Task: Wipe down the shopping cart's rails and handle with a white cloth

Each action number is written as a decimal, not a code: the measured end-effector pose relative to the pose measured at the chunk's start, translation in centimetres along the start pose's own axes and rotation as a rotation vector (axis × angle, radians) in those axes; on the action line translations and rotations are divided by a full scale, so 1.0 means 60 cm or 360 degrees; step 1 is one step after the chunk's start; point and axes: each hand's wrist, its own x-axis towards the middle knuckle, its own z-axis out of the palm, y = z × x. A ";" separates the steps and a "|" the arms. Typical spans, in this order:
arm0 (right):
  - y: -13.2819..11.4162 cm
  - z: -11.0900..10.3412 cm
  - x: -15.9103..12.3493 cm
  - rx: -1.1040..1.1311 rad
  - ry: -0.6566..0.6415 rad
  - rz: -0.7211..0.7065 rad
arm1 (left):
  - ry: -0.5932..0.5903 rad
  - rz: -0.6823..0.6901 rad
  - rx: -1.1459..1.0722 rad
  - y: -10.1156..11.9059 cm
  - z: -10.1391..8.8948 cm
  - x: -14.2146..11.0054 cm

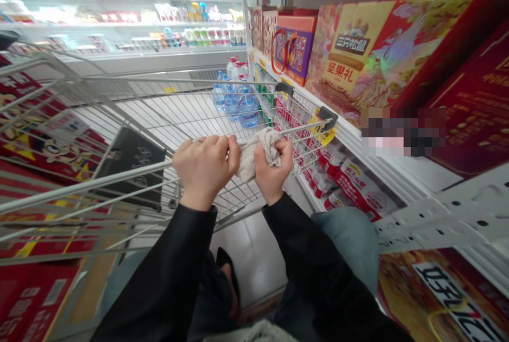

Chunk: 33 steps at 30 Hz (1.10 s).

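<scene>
A crumpled beige cloth is bunched across the metal handle bar of a wire shopping cart. My left hand grips the bar and the cloth's left side, its fingers curled over the top. My right hand squeezes the other side of the cloth, close to my left hand. Black sleeves cover both forearms. The cloth hides the stretch of bar between my hands.
A black board leans inside the cart. Bottled water stands beyond the cart. Boxed gift sets fill shelves at right, beside a perforated metal upright. A refrigerated display case stands ahead; red cartons are at left.
</scene>
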 end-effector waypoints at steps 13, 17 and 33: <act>0.152 -0.111 -0.218 -0.0492 -0.0005 0.0642 | -0.0031 0.0061 -0.0026 -0.005 -0.006 -0.009; 0.078 -0.056 -0.171 -0.0430 -0.0003 0.0541 | -0.0055 0.0038 -0.0096 -0.002 -0.009 -0.010; 0.117 -0.070 -0.190 -0.0461 -0.0027 0.0583 | -0.0189 0.0017 0.0088 -0.116 -0.116 -0.077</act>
